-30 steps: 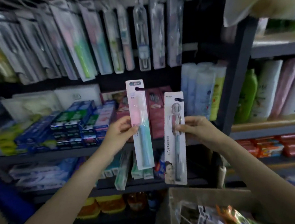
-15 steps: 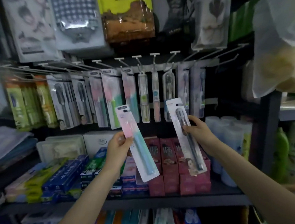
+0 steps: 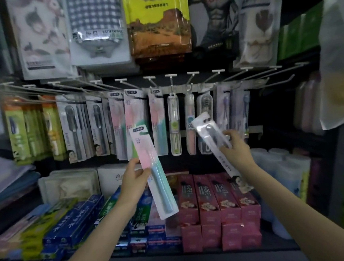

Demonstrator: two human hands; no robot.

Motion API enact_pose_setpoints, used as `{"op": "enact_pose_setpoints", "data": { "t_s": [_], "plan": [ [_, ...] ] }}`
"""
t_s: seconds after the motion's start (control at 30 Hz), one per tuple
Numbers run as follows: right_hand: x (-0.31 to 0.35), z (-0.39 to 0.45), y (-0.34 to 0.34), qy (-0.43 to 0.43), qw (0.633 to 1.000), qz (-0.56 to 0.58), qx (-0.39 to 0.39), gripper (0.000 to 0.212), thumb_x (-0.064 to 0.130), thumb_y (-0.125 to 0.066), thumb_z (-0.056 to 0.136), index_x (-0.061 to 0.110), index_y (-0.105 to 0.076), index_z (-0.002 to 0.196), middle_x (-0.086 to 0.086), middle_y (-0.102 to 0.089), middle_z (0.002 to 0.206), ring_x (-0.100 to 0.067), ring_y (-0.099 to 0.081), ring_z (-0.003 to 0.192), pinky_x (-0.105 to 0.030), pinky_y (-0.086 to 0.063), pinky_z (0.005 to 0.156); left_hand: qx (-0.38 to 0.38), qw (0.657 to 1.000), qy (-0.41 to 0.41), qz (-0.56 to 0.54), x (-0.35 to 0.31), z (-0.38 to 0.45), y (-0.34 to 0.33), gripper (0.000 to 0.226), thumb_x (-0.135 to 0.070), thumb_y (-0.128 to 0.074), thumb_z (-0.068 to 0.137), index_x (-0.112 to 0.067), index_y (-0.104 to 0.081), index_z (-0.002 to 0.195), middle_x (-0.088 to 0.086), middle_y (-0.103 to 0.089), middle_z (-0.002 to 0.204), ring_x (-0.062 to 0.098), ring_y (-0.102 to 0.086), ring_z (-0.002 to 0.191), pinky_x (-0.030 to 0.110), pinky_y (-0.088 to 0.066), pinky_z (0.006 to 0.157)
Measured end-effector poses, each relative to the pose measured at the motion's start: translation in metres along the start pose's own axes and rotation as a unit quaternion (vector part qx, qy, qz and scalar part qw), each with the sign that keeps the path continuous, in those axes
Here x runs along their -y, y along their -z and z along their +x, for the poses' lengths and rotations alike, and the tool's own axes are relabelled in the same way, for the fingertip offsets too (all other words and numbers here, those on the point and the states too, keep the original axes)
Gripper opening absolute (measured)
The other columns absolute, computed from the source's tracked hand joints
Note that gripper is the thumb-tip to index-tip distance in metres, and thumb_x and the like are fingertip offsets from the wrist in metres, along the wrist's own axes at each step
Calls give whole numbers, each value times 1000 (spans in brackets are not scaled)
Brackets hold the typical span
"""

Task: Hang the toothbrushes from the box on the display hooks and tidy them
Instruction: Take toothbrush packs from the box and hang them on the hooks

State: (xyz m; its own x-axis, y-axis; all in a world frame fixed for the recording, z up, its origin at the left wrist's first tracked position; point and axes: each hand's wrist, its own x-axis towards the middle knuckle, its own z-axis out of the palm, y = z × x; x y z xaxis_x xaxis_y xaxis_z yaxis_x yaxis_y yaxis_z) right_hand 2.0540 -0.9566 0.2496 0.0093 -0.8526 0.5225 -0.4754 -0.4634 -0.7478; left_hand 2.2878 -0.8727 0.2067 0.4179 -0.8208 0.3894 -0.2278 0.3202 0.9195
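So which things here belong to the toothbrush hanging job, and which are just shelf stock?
Job:
left hand holding pink toothbrush pack
right hand holding grey toothbrush pack
display hooks

Just stock:
toothpaste boxes
towel packs

The left hand grips a pink-and-teal toothbrush pack by its middle, its top tilted left. The right hand pinches a grey toothbrush pack, tilted further left, its top near the hanging packs. Those hang in a row from the display hooks on the far wall. Below, on the near shelf, lie blue toothpaste boxes at left and pink boxes at right.
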Motion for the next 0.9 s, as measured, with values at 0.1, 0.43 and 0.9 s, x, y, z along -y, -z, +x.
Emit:
{"op": "enact_pose_setpoints", "data": {
  "t_s": [0.1, 0.43, 0.9],
  "plan": [
    [-2, 5, -12, 30, 996, -78, 42, 32, 8, -50, 92, 17, -50, 122, -5, -59, 99, -16, -51, 72, -20, -38, 53, 17, 1000, -18, 16, 2, 8, -4, 22, -11, -52, 92, -23, -47, 110, 6, -65, 102, 20, -61, 90, 32, -48, 74],
    [-8, 6, -23, 24, 993, 101, -54, 20, 6, -47, 93, 15, -41, 110, 3, -52, 75, -11, -49, 59, -15, -36, 45, -63, 997, -33, 8, 2, 20, -3, 21, -11, -50, 94, -20, -44, 112, -3, -61, 84, 11, -58, 77, 26, -45, 65],
    [78, -4, -130, 38, 986, 122, 103, 20, 13, -64, 86, 21, -53, 101, -3, -62, 83, -17, -60, 70, -29, -46, 60, -185, 982, -37, -8, 22, 56, 136, 20, -9, -46, 95, -12, -43, 115, 7, -56, 97, 21, -54, 88, 28, -42, 69]
  ]
}}
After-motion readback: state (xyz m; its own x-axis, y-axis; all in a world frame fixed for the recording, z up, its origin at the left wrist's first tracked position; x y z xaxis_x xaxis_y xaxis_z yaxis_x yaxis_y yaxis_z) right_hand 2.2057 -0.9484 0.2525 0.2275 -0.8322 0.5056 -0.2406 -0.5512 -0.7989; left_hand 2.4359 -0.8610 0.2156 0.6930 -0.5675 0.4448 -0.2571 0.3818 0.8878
